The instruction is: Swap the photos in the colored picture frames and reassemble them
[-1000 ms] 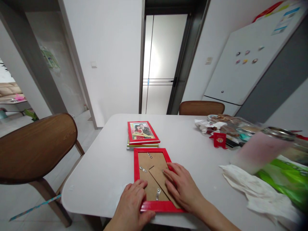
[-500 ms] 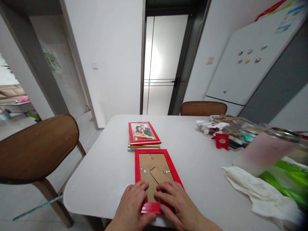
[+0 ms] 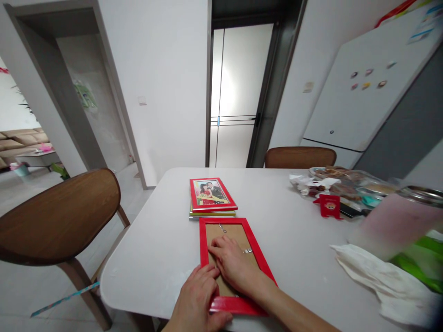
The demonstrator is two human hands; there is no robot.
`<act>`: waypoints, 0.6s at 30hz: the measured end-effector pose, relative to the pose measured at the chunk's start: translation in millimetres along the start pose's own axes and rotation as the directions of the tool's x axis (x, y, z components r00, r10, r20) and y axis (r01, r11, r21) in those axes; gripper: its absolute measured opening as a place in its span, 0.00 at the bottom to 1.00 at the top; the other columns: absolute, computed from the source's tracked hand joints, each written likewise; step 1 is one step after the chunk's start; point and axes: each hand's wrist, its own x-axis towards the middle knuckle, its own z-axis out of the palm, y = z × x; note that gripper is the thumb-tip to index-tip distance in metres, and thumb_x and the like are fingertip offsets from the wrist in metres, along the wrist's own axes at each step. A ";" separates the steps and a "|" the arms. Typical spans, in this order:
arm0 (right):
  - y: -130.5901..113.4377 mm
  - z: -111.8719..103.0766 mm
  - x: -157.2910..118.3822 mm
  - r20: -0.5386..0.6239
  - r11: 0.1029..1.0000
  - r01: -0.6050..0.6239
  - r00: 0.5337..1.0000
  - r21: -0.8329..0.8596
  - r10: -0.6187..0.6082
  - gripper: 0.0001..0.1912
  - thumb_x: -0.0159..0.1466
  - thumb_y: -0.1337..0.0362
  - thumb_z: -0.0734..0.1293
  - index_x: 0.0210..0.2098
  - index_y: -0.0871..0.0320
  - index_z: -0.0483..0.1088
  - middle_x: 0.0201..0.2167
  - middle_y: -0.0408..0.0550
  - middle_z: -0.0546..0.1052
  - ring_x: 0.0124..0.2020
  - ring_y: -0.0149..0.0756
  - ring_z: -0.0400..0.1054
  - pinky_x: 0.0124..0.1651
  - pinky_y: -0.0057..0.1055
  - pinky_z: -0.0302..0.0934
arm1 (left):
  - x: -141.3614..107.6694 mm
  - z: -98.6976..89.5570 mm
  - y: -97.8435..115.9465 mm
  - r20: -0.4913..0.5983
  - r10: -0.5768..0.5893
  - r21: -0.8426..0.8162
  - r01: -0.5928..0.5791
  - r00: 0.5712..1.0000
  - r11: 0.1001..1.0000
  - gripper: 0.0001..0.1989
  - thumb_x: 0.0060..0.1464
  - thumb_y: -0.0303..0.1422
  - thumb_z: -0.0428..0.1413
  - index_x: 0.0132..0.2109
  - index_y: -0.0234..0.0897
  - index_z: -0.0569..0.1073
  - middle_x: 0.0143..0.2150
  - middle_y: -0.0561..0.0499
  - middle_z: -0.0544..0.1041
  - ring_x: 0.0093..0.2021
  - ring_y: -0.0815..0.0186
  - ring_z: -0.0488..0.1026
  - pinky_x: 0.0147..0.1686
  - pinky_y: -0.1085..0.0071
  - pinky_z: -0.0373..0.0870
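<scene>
A red picture frame lies face down on the table, its brown backing board upward. My left hand grips the near left corner, thumb at the near edge and fingers over the left side. Across the board reaches my right hand, fingers bent and bunched at the left inner edge; whatever is under the fingertips is hidden. One metal clip shows on the right side and another metal clip at the far end.
Just beyond, a red frame with a couple's photo tops a small stack. To the right are a white cloth, a pinkish jar, a green package and a red card. A wooden chair stands left.
My right hand has moved from the frame's near edge up and left across the backing board, covering the left clip. The left hand stays at the near left corner. The view has shifted slightly.
</scene>
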 end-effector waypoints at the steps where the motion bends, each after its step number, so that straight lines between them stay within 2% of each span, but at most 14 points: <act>1: 0.8 0.5 -1.1 -0.010 1.000 0.000 1.000 0.010 0.000 0.11 0.59 0.69 0.56 0.30 0.58 0.70 0.33 0.47 0.69 0.36 0.33 0.59 0.40 0.30 0.50 | 0.1 -0.1 0.1 0.002 -0.002 0.003 0.002 1.000 1.000 0.13 0.35 0.36 0.61 0.30 0.36 0.69 0.49 0.42 0.70 0.51 0.53 0.63 0.52 0.54 0.56; 4: 11.0 2.5 1.5 -0.059 0.996 -0.072 0.995 0.053 0.075 0.10 0.58 0.69 0.58 0.32 0.56 0.70 0.33 0.45 0.70 0.37 0.31 0.60 0.39 0.26 0.51 | -0.1 0.1 0.2 0.007 0.001 0.011 -0.002 1.000 1.000 0.12 0.36 0.36 0.60 0.30 0.36 0.69 0.49 0.42 0.70 0.51 0.52 0.63 0.51 0.53 0.57; 7: 32.3 3.9 15.2 -0.136 0.975 -0.215 0.966 0.063 0.222 0.10 0.58 0.67 0.57 0.35 0.58 0.69 0.35 0.47 0.71 0.36 0.31 0.62 0.38 0.26 0.52 | -0.6 1.5 -0.9 -0.002 0.007 0.018 -0.007 1.000 1.000 0.13 0.34 0.34 0.61 0.30 0.36 0.69 0.49 0.42 0.70 0.51 0.53 0.63 0.51 0.53 0.57; 12: 64.2 8.3 41.2 -0.191 0.910 -0.409 0.890 0.071 0.415 0.12 0.58 0.60 0.58 0.27 0.60 0.69 0.28 0.50 0.73 0.28 0.34 0.64 0.29 0.27 0.50 | -0.1 3.4 -3.6 -0.013 0.003 0.026 -0.003 1.000 1.000 0.14 0.31 0.33 0.63 0.29 0.36 0.69 0.49 0.43 0.70 0.50 0.53 0.64 0.51 0.55 0.59; 18: 68.2 14.2 51.6 -0.241 0.855 -0.503 0.820 0.130 0.519 0.07 0.54 0.62 0.61 0.25 0.60 0.68 0.28 0.51 0.74 0.30 0.36 0.65 0.28 0.27 0.50 | 1.6 5.8 -3.1 -0.021 -0.010 0.066 0.011 1.000 0.998 0.14 0.29 0.31 0.63 0.28 0.35 0.69 0.49 0.43 0.70 0.50 0.53 0.64 0.50 0.56 0.60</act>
